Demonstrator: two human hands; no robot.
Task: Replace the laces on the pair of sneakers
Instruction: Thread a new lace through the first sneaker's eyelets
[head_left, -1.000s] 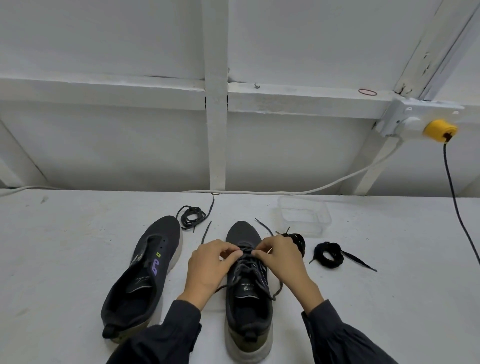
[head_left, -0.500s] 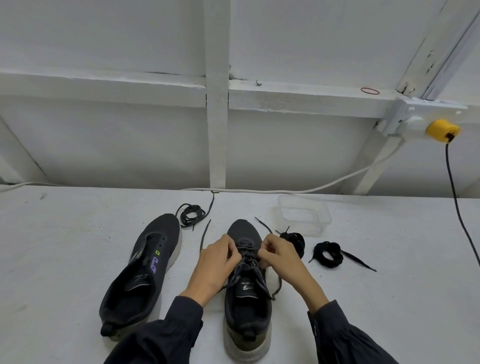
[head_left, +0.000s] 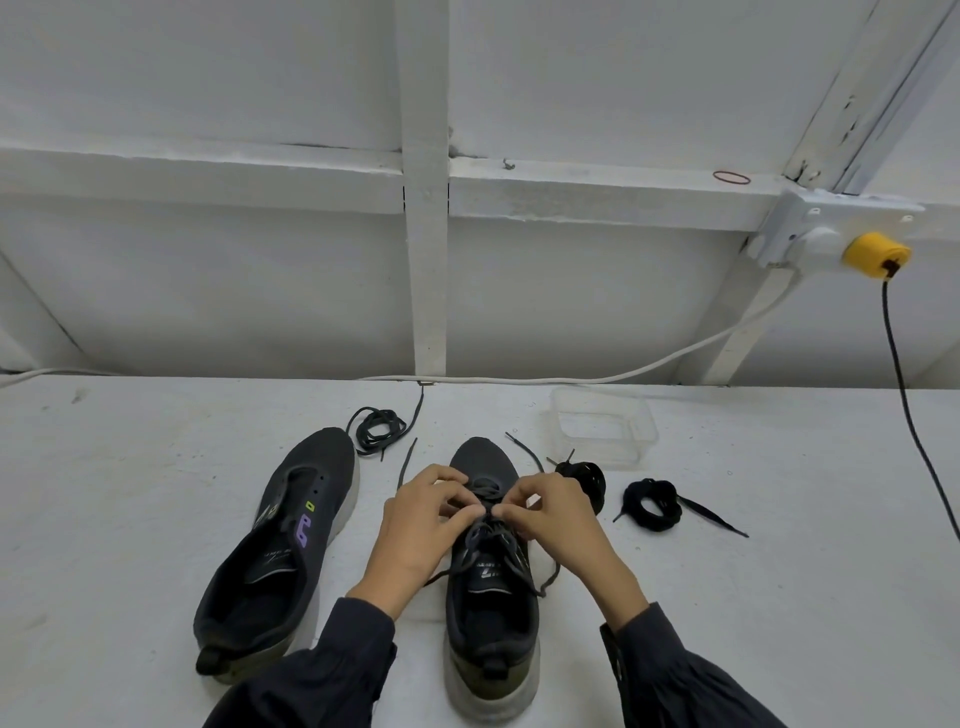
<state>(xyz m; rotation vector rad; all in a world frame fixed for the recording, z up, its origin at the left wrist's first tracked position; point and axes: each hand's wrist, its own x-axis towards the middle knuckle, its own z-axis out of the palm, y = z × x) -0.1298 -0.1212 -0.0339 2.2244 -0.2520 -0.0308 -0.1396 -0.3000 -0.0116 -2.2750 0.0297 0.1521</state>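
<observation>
Two dark sneakers stand on the white table. The left sneaker (head_left: 283, 551) has no lace and shows purple marks on its side. The right sneaker (head_left: 491, 597) carries a grey lace (head_left: 493, 543) in its eyelets. My left hand (head_left: 421, 525) and my right hand (head_left: 556, 519) meet over its upper eyelets, and the fingertips of both pinch the lace there. Loose lace ends trail past the toe on both sides. A loose dark lace (head_left: 375, 428) lies coiled beyond the left sneaker. Two bundled black laces (head_left: 584, 478) (head_left: 652, 504) lie to the right.
A clear plastic container (head_left: 602, 428) sits behind the bundled laces. A white cable (head_left: 571, 379) runs along the table's back edge below the white wall. A black cord (head_left: 904, 395) hangs from a yellow plug (head_left: 875, 254) at the right.
Both hands have shifted slightly toward the toe and drawn closer, fingertips now meeting over the lace. The sneakers and loose laces have not moved.
</observation>
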